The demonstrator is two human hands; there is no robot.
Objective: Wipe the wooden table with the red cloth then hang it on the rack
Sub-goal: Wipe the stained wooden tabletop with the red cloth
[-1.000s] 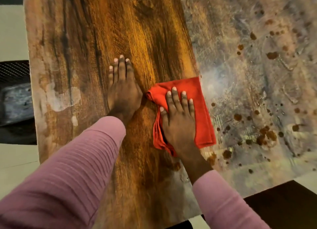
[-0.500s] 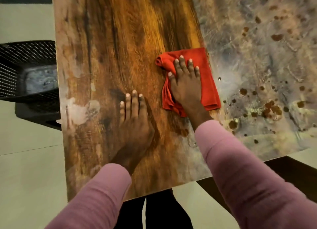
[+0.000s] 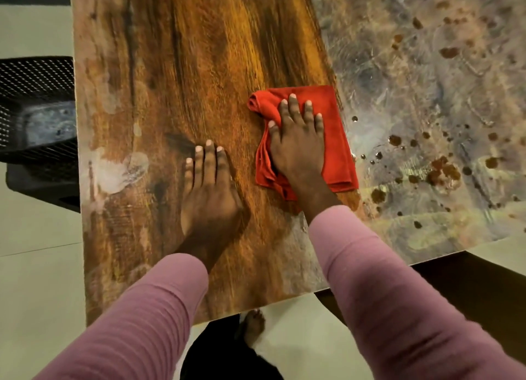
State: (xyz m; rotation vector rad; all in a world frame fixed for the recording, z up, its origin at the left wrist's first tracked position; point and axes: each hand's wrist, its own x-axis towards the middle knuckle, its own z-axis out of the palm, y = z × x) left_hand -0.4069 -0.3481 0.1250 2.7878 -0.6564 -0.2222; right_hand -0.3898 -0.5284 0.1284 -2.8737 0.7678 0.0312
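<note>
Wooden worktop (image 3: 199, 66) half-wiped, right side spotted; right hand (image 3: 297, 149) flat on red cloth (image 3: 336, 140), left hand (image 3: 209, 192) flat, empty; rack unseen.

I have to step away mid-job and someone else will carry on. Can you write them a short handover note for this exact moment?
Left hand: flat on the wooden table, fingers spread, holding nothing.
Right hand: palm down, pressing the folded red cloth onto the table.
The cloth sits at the line between the clean brown wood and the smeared part with brown spots to the right.
Done: the middle strip looks wiped.
Left: the spotted right side, pale smears near the left edge, then hang the cloth on the rack, which is not in view.
</note>
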